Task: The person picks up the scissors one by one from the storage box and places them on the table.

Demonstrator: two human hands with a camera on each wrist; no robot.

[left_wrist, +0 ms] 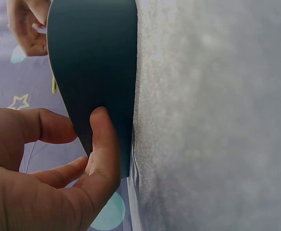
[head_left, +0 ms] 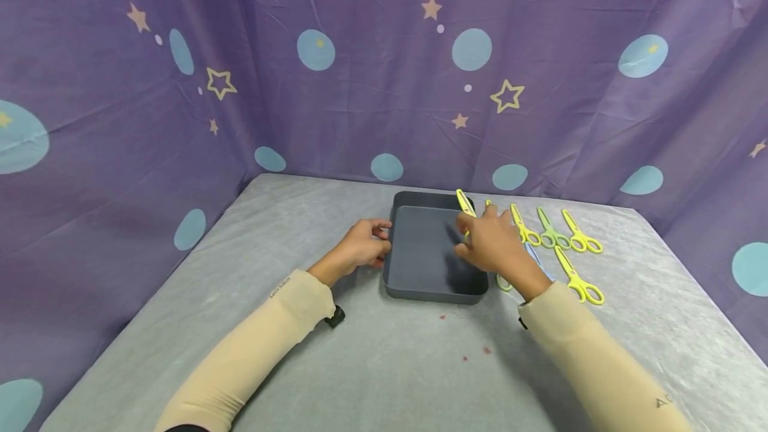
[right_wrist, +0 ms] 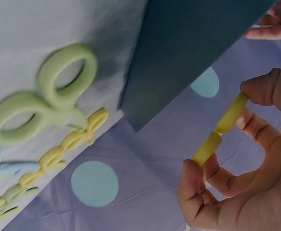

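Note:
A dark grey rectangular tray (head_left: 435, 297) lies on the table. At its left wall, my left hand (head_left: 362, 244) holds the rim; in the left wrist view, the fingers (left_wrist: 105, 154) reach onto the outer wall. My right hand (head_left: 493, 242) is over the tray's right side, pinching yellow scissors (head_left: 465, 202) by the handles, blades pointing away from me. The right wrist view shows the two yellow handle loops (right_wrist: 232, 113) edge-on between thumb and fingers. Light green scissors (right_wrist: 48, 115) lie beside the tray, mostly hidden under the right hand in the head view.
Right of the tray lie several more scissors: yellow ones (head_left: 573, 224), a green pair (head_left: 547, 222), a blue pair (head_left: 533, 253) and a nearer yellow pair (head_left: 573, 275). A purple patterned curtain (head_left: 384, 105) borders the grey-covered table (head_left: 360, 365) at the back and sides.

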